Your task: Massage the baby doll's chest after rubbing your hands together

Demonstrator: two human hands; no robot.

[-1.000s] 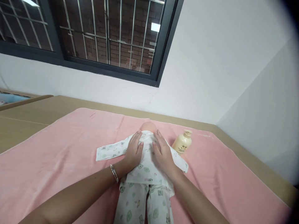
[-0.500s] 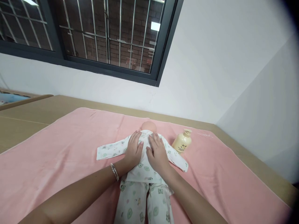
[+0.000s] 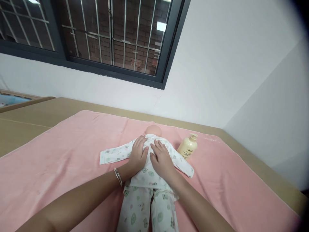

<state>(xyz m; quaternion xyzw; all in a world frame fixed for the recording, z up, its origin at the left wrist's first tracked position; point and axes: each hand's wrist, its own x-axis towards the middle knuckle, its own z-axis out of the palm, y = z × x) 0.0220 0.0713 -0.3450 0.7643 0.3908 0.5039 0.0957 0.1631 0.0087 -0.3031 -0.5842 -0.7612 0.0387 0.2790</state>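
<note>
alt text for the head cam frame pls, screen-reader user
A person's left hand and right hand lie flat, side by side, on the chest of a baby doll in printed white pyjamas, lying face up on a pink towel. A cream pump bottle stands right of the doll; a barred window fills the wall behind.

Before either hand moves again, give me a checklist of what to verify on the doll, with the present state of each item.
1. Left hand flat on the doll, on its chest: ok.
2. Right hand flat on the chest beside the left, fingers spread: ok.
3. Doll lying on its back on the pink towel, head away from the person: ok.
4. Printed top closed over the chest: cannot tell, the hands cover the front.
5. Sleeves spread out to both sides, flat on the towel: ok.
6. Lotion bottle upright, apart from the doll's sleeve: ok.
</note>
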